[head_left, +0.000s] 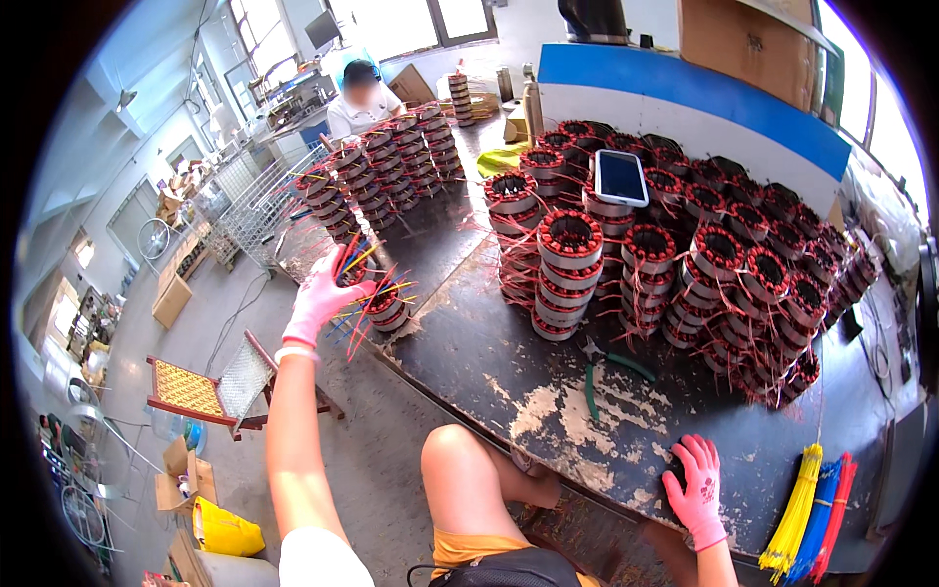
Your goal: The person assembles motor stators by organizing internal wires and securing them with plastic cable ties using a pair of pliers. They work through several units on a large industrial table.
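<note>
My left hand (321, 299), in a pink glove, reaches out to the table's left corner. Its fingers are closed around a wound motor stator (358, 268) with red, blue and yellow wire leads, partly hidden by the hand. Just below stands a short stack of stators (388, 311) with the same coloured leads. My right hand (696, 489), also gloved in pink, rests on the worn black tabletop (460, 338) near the front edge, fingers stretched out and holding nothing. Green-handled pliers (593, 389) lie further in, and bundles of yellow (794, 514), blue (820, 509) and red wires (841, 507) lie to the right.
Many stacked stators (569, 264) fill the table's right and back, with a phone (621, 178) on top. More tall stacks (377, 186) stand at the far left, where a person (360, 103) sits behind. A woven chair (220, 386) and cardboard boxes (186, 479) occupy the floor.
</note>
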A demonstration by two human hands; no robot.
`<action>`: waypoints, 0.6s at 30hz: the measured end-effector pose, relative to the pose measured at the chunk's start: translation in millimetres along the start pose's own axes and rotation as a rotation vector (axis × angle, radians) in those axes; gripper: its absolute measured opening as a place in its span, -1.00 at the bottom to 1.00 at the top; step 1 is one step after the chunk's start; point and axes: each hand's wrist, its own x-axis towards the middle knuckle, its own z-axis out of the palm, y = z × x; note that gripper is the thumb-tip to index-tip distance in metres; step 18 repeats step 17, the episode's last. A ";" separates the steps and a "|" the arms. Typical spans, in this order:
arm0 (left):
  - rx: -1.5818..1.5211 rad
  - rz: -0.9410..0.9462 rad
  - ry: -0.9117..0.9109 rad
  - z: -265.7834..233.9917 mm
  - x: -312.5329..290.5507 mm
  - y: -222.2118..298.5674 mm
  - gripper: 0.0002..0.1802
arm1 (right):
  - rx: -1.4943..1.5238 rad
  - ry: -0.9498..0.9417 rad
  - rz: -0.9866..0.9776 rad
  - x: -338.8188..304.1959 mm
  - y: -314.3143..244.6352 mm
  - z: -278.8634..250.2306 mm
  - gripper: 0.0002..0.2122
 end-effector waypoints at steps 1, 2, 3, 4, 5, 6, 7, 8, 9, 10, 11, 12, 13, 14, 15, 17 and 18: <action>0.047 -0.017 -0.038 11.7 6.1 -2.7 0.25 | -0.009 -0.004 0.009 -0.8 0.8 -1.0 -0.55; 0.096 -0.035 -0.075 22.5 11.6 -5.6 0.27 | -0.016 -0.008 0.018 -0.3 1.1 -1.9 -0.56; 0.071 -0.053 -0.104 32.3 16.2 -8.8 0.28 | -0.019 -0.008 0.033 0.6 0.7 -3.2 -0.56; 0.076 -0.059 -0.135 41.0 20.0 -13.8 0.27 | -0.022 -0.009 0.037 0.5 0.1 -3.5 -0.56; 0.059 -0.063 -0.145 50.0 22.7 -18.7 0.27 | -0.024 -0.011 0.040 0.6 0.1 -3.9 -0.56; 0.043 -0.068 -0.155 57.3 24.5 -24.3 0.28 | -0.025 -0.013 0.042 2.2 -0.1 -4.9 -0.56; 0.039 -0.080 -0.157 63.2 25.6 -26.8 0.28 | -0.027 -0.013 0.044 2.9 -1.2 -5.5 -0.56; 0.014 -0.079 -0.156 67.8 25.1 -30.3 0.28 | -0.028 -0.017 0.048 3.3 -2.1 -5.2 -0.57; -0.011 -0.078 -0.155 73.0 23.8 -33.2 0.28 | -0.029 -0.020 0.052 3.3 -2.7 -4.9 -0.57; -0.034 -0.076 -0.153 75.1 23.4 -34.1 0.28 | -0.028 -0.021 0.056 3.6 -3.5 -4.0 -0.57; -0.011 -0.072 -0.161 75.5 23.3 -35.6 0.27 | -0.029 -0.024 0.059 4.1 -4.0 -3.7 -0.57; -0.029 -0.070 -0.158 76.1 23.2 -36.6 0.25 | -0.031 -0.027 0.061 4.5 -4.2 -3.8 -0.57; -0.046 -0.066 -0.156 75.7 23.2 -34.8 0.24 | -0.033 -0.029 0.066 3.7 -4.8 -3.6 -0.57; -0.065 -0.062 -0.154 75.4 23.5 -32.6 0.23 | -0.037 -0.030 0.068 3.5 -5.1 -4.0 -0.57; -0.062 -0.069 -0.181 75.2 24.9 -30.0 0.15 | -0.041 -0.031 0.071 3.9 -5.2 -4.8 -0.57; -0.091 -0.105 -0.184 69.4 23.5 -34.2 0.03 | -0.028 -0.046 0.064 5.2 -5.3 -2.5 -0.56; -0.091 -0.105 -0.184 69.4 23.5 -34.2 0.03 | -0.028 -0.046 0.064 5.2 -5.3 -2.5 -0.56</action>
